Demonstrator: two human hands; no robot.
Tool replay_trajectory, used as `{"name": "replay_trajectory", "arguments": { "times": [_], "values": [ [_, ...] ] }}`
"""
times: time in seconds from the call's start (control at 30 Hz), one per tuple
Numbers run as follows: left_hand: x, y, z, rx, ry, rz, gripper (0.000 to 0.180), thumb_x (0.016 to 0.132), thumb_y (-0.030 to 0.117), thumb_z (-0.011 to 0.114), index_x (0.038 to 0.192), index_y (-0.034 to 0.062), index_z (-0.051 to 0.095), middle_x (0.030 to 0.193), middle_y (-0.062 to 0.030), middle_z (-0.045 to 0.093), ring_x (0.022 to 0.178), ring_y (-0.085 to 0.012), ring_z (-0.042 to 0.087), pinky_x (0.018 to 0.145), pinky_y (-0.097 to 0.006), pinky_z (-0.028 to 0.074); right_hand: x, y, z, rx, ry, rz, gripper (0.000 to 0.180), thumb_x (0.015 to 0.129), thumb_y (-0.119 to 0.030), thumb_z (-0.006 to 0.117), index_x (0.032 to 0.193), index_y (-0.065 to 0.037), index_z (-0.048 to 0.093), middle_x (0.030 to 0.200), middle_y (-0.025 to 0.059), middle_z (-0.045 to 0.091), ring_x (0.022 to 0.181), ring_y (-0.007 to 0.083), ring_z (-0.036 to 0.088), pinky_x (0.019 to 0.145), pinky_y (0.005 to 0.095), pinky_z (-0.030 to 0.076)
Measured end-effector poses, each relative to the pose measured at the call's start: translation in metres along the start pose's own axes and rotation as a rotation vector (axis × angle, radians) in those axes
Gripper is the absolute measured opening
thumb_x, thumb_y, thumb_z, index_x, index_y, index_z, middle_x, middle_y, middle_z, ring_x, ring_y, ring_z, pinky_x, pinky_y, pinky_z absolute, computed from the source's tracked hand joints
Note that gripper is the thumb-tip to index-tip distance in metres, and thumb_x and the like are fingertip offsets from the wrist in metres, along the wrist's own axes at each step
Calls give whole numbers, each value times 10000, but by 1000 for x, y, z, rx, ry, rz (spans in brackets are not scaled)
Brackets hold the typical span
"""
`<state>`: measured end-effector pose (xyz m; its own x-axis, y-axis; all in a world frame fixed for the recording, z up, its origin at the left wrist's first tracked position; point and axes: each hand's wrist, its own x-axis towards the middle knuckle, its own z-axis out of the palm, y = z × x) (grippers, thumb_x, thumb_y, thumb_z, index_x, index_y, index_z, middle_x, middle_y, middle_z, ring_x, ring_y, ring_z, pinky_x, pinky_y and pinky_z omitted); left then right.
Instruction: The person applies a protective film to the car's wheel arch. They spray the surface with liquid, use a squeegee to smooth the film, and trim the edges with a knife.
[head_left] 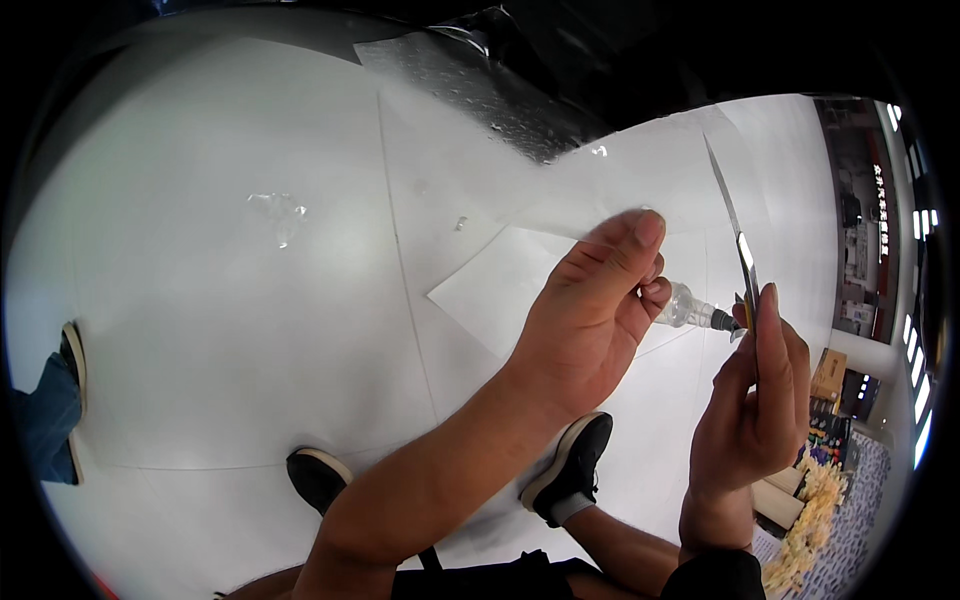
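Observation:
My right hand [755, 400] grips a slim utility knife [747, 262], its long thin blade pointing up and away from me. To its left, my left hand [595, 300] is closed, thumb pressed to the curled fingers; whatever lies in the pinch is too thin or see-through to make out. Between the hands, farther back, shows a clear bottle [682, 305] with a dark top, partly hidden by my fingers. Beyond my left hand a pale flat sheet [480, 290] shows a pointed corner. A wet, see-through film [480, 95] hangs from a glossy black surface at the top.
Crumpled clear scraps [280, 212] lie on the white floor [220, 350]. A black shoe [320, 478] of mine is below my left forearm. Another person's leg [50, 415] stands at the far left. Cardboard boxes [828, 375] and a pale yellow fluffy pile [815, 510] are at right.

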<state>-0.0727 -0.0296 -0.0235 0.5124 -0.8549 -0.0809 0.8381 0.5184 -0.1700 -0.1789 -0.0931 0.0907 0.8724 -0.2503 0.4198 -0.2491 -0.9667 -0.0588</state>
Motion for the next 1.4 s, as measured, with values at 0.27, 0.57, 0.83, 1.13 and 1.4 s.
{"name": "replay_trajectory", "arguments": {
  "times": [0.27, 0.57, 0.83, 1.13, 1.4],
  "values": [
    [-1, -1, 9, 17, 39, 1, 185, 1052, 306, 651, 969, 176, 550, 894, 67, 448, 866, -72, 430, 816, -255, 399, -27, 18, -8, 161, 36, 405, 412, 949, 148, 484, 1350, 102, 566, 1065, 178, 684, 776, 191, 650, 663, 271, 520],
    [9, 4, 31, -65, 173, 107, 227, 988, 372, 732, 999, 186, 603, 1057, 58, 648, 939, -90, 543, 816, -272, 439, -16, 24, 13, 1279, 8, 905, 293, 1104, -295, 470, 924, -68, 514, 710, 3, 432, 523, 83, 312, 463, 252, 243],
    [21, -4, 25, -99, 61, 139, 289, 973, 421, 737, 1120, 204, 615, 997, 74, 648, 841, -89, 522, 783, -251, 426, 12, -20, 11, 1136, 343, 764, 273, 843, 12, 399, 1054, 14, 573, 778, 67, 566, 505, 84, 398, 468, 233, 290],
    [27, -6, 31, -71, 28, 259, 308, 995, 408, 716, 1126, 167, 576, 923, 89, 526, 815, -38, 489, 758, -235, 388, 62, -38, 40, 698, 225, 469, 97, 966, -83, 708, 1007, 4, 719, 705, -62, 469, 642, 39, 366, 572, 226, 301],
    [57, -6, 12, -46, -118, 301, 233, 1021, 366, 690, 968, 168, 579, 780, 92, 458, 729, -31, 422, 711, -218, 361, 100, -113, 15, 839, 272, 493, 158, 991, -155, 693, 954, -1, 685, 697, -68, 510, 625, 18, 398, 561, 208, 291]
  ]
}}
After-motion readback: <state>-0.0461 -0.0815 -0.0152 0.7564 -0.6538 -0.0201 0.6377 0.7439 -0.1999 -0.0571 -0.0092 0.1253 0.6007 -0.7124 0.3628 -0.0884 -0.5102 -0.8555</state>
